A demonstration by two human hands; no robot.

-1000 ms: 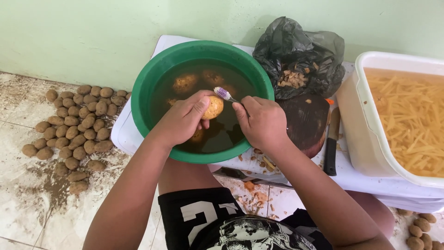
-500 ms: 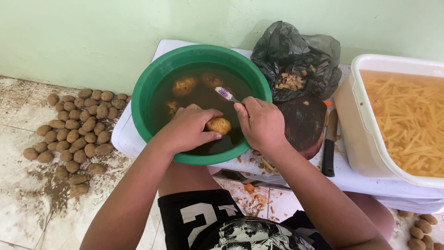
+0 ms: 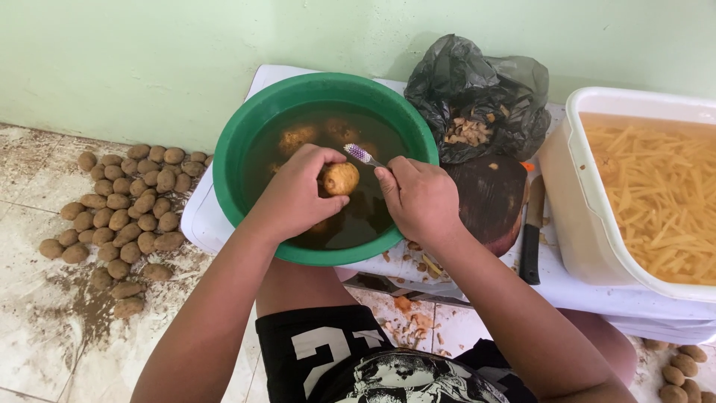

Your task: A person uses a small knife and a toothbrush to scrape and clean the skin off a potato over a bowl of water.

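Note:
My left hand [image 3: 297, 192] grips a wet yellow-brown potato [image 3: 341, 178] over a green basin [image 3: 231, 160] of murky water. My right hand [image 3: 418, 198] holds a toothbrush [image 3: 359, 154] with purple-and-white bristles, its head just above the potato and to its right. Other potatoes [image 3: 297, 137] lie under the water at the far side of the basin.
A pile of unwashed potatoes [image 3: 123, 209] lies on the muddy tiled floor at left. On the white table [image 3: 582, 287] are a black bag with peelings [image 3: 477, 97], a dark round cutting board [image 3: 492, 198], a knife [image 3: 532, 239] and a white tub of cut potato strips [image 3: 656, 186].
My left hand dipped the potato lower toward the water half a second ago, and has now lifted it back up beside the brush head. The right hand stayed nearly still.

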